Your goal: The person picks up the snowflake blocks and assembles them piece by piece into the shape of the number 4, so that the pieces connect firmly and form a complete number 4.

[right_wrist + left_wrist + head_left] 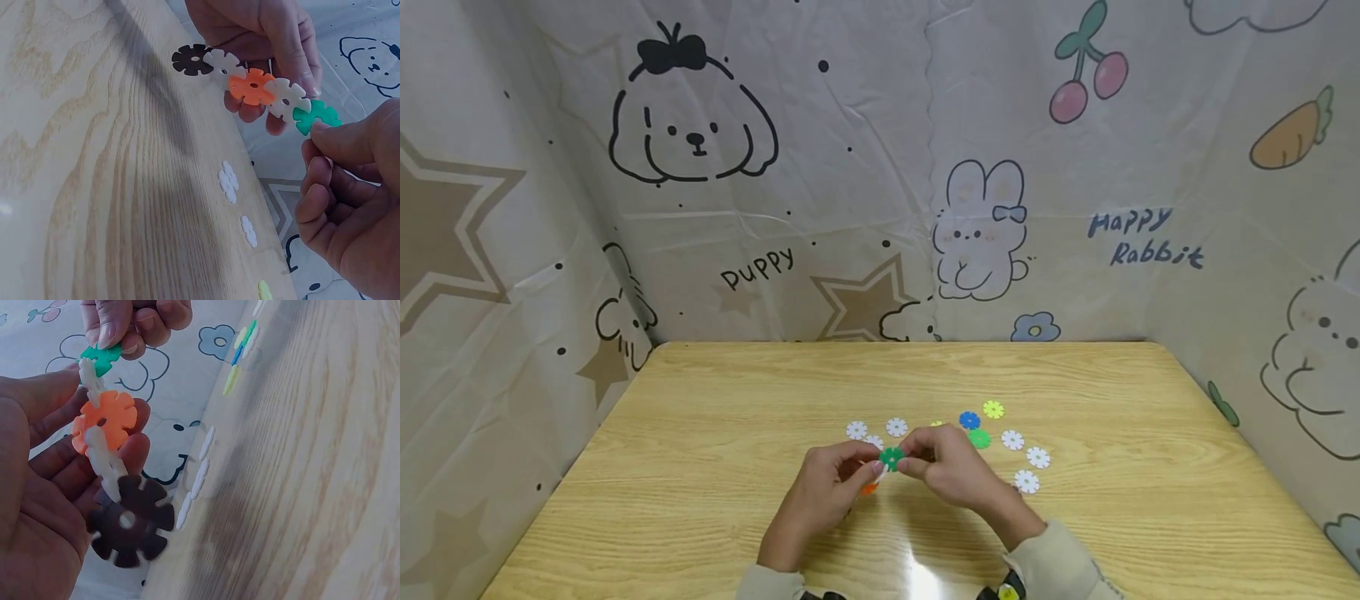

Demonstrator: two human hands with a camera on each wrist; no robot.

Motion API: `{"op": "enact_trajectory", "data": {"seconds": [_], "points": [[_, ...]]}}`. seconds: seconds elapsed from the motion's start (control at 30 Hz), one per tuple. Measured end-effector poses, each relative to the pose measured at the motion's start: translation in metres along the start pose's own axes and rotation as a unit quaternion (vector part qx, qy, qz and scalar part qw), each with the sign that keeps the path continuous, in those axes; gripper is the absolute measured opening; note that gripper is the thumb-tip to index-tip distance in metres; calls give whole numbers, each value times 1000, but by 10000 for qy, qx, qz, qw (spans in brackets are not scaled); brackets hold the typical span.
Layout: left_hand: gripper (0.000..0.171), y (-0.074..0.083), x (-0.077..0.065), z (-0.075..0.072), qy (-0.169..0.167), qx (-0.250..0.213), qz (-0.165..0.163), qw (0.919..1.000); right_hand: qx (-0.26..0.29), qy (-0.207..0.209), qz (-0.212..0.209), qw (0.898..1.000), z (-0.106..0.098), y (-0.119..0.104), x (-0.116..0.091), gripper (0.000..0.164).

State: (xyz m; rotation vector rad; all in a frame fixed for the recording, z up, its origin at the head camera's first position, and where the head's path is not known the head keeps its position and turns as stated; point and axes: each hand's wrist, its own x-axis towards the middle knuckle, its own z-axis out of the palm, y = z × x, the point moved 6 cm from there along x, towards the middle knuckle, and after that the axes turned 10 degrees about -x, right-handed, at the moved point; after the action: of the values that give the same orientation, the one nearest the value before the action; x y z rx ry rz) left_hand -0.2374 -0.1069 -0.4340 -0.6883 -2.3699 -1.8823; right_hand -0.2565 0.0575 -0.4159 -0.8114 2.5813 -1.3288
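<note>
Both hands hold a chain of notched plastic snowflake discs above the table. My right hand [953, 468] pinches the green disc [315, 119] between thumb and index finger. My left hand [829, 485] grips the white disc [289, 101] next to it, its thumb tip close to the green one. From there the chain runs on through an orange disc [103, 422] and another white disc [107, 467] to a black disc [132, 520] at the far end. The discs are slotted into each other at angles, and the left fingers lie behind the orange one.
Loose discs lie flat on the wooden table [700, 417] beyond the hands: several white discs [1012, 440] on both sides, a blue disc [969, 420], a light green disc [979, 439] and a yellow disc [993, 409]. A printed cloth [850, 167] hangs behind the table's edge.
</note>
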Motion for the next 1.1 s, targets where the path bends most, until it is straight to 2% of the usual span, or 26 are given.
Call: {"op": "enact_trajectory", "data": {"seconds": [0.27,0.57,0.73,0.9,1.1], "points": [[11,1,0,-1,62,-193,-42,9998,-25,-47,-25,10000,5,1,1,8],[8,2,0,0,23,65,175,9998,140,-55,118,9998,8,2,1,6],[6,1,0,-2,179,234,216,9993,60,-38,171,9998,8,3,1,5],[5,0,-1,-8,443,344,170,9983,-150,169,188,9996,0,3,1,10],[6,0,-2,-12,589,369,86,9975,-221,525,475,9972,-7,10,2,13]]}}
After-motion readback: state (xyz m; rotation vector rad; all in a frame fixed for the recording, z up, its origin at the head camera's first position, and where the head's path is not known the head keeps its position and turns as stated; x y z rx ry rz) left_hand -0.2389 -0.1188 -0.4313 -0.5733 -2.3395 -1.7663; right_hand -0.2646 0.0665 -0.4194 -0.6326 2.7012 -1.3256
